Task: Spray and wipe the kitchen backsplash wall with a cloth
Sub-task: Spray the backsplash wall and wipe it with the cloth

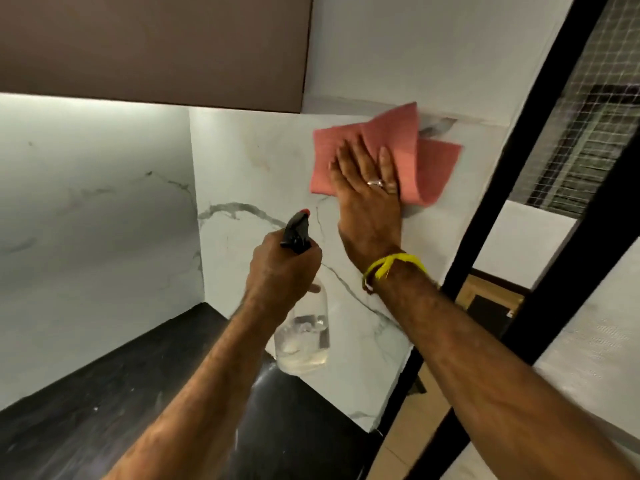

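Nearest the camera, the dark, black-grained stone desk (104, 393) is seen running into the corner, with a few pale specks on it. Above it, a clear plastic spray bottle with a black trigger head and red nozzle tip (303, 327) is held off the surface by the left hand (282, 268); its fingers are curled round the neck just under the trigger, and the nozzle is aimed up at the wall. Only a shallow pool of clear liquid is seen in the bottom of the bottle.

Farther in, the right hand (369, 199), marked by a ring and a yellow thread at the wrist, is laid flat with straight fingers on a folded pink cloth (391, 147), which is pressed against the white, grey-veined marble backsplash wall (256, 188). The cloth is placed high on the right-hand panel, close under its top edge and just right of the brown upper cabinet (156, 46).

The task is judged to be in its wiping stage, with spraying likely to be repeated, since the bottle is kept raised. No wet sheen or droplets can be made out, so the part already wiped cannot be told. The lower right panel and the whole lit left panel are taken as possibly left to do.
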